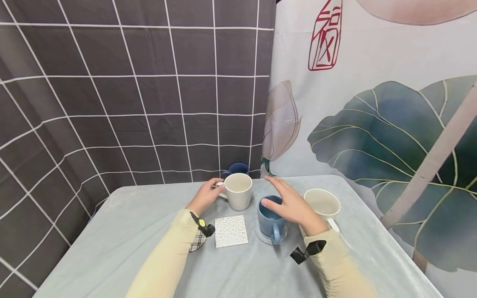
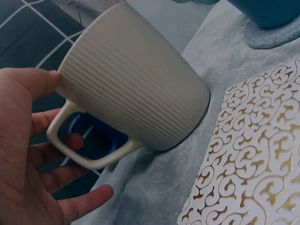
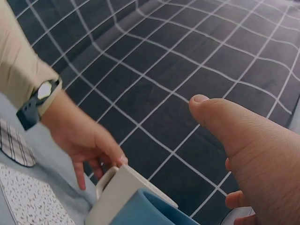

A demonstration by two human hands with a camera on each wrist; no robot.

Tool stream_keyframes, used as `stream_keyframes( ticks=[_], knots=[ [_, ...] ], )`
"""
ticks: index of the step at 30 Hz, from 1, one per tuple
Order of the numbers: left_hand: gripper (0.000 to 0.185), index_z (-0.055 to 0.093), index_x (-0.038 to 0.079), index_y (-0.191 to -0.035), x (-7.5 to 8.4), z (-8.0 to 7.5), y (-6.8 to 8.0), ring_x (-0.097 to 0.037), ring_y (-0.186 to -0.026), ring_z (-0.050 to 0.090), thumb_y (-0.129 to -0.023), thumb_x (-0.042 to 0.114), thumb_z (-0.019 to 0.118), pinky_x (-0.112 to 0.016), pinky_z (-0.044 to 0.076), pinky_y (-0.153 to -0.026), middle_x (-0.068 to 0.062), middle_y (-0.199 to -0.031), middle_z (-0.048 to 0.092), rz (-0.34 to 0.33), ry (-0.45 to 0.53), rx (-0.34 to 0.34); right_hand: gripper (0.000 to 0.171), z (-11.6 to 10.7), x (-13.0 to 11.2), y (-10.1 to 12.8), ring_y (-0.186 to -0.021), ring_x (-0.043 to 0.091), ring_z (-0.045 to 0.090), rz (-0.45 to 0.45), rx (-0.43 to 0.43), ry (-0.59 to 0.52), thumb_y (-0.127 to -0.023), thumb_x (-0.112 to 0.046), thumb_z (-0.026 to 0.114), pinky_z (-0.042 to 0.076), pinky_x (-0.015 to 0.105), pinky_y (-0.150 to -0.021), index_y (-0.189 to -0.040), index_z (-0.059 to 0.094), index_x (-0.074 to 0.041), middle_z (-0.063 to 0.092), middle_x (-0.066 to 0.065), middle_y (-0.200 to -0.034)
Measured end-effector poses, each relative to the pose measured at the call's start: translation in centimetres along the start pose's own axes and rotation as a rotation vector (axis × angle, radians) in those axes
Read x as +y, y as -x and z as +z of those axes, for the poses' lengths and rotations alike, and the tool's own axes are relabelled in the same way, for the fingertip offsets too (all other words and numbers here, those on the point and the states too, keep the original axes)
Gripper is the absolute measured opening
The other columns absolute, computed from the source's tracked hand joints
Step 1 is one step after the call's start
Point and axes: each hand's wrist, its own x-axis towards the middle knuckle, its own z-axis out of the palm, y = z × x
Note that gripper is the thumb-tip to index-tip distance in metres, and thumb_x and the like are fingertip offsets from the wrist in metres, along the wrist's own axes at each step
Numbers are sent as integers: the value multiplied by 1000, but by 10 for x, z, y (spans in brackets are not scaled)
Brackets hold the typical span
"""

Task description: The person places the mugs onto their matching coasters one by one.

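A ribbed white mug [image 1: 238, 198] stands upright near the table's back edge. At its handle is my left hand [image 1: 205, 196], thumb touching near the rim and other fingers loosely spread behind the handle [image 2: 72, 157]. A square patterned coaster [image 1: 231, 231] lies in front of this mug. To its right, a blue mug [image 1: 265, 223] sits on a round grey coaster [image 1: 262, 238]. My right hand [image 1: 292, 205] is held over the blue mug with fingers extended; whether it touches the rim cannot be told. In the right wrist view, the thumb [image 3: 211, 112] stands away from the blue mug.
Behind the white mug is a dark blue mug [image 1: 238, 167], mostly hidden. Another white mug [image 1: 322, 200] stands at the right, partly behind my right wrist. A round plaid coaster [image 1: 197, 243] shows beside my left sleeve. Hanging cloths border the table [image 1: 123, 231].
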Motion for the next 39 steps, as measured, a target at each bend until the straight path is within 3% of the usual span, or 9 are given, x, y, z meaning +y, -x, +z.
stream_keyframes(
  ticks=[4, 12, 16, 20, 26, 34, 39],
  knots=[
    [33, 61, 5, -127, -3, 1, -2, -31, -103, 63, -103, 27, 58, -37, 57, -75, -16, -121, 65, -34, 55, -28, 77, 2, 0, 2, -147, 39, 33, 20, -8, -36, -95, -48, 65, 29, 64, -115, -157, 36, -13, 38, 15, -159],
    [26, 61, -3, -103, -9, 6, -7, -26, -81, 58, -106, 21, 51, -40, 58, -65, -19, -97, 61, -56, 144, -97, 77, 1, 1, 5, -147, 38, 33, 48, -4, -45, -95, -51, 64, 29, 65, -115, -158, 36, -15, 37, 14, -160],
    [28, 58, -4, -89, -6, 3, -9, -25, -79, 64, -104, 19, 50, -39, 58, -60, -10, -81, 55, -154, 243, -173, 77, 2, 1, 3, -147, 38, 33, 43, -9, -40, -96, -49, 64, 29, 64, -115, -157, 36, -14, 38, 14, -160],
    [25, 56, 5, -83, -5, 0, -10, -31, -82, 72, -102, 20, 48, -37, 59, -60, -5, -75, 51, -241, 326, -255, 76, 3, 2, 3, -147, 38, 33, 47, -12, -43, -96, -49, 64, 29, 64, -115, -157, 36, -13, 37, 14, -160],
    [29, 55, 8, -80, -5, -4, -6, -32, -85, 71, -104, 22, 45, -39, 59, -66, -4, -71, 52, -276, 435, -344, 76, 1, 3, 2, -147, 38, 34, 48, -1, -49, -96, -49, 64, 29, 64, -115, -157, 36, -14, 38, 14, -159],
    [33, 54, 10, -80, 0, -8, 4, -30, -84, 69, -106, 22, 39, -37, 58, -69, -3, -73, 55, -264, 476, -430, 74, 0, 5, 3, -146, 38, 35, 37, 19, -59, -96, -47, 65, 30, 64, -114, -156, 38, -14, 39, 14, -159],
    [33, 56, 8, -81, -3, -9, 11, -30, -88, 71, -107, 22, 40, -36, 58, -72, -2, -74, 56, -226, 486, -426, 75, 2, 6, 2, -146, 39, 35, 33, 13, -66, -95, -48, 65, 30, 65, -114, -156, 38, -14, 40, 14, -158]
  ],
)
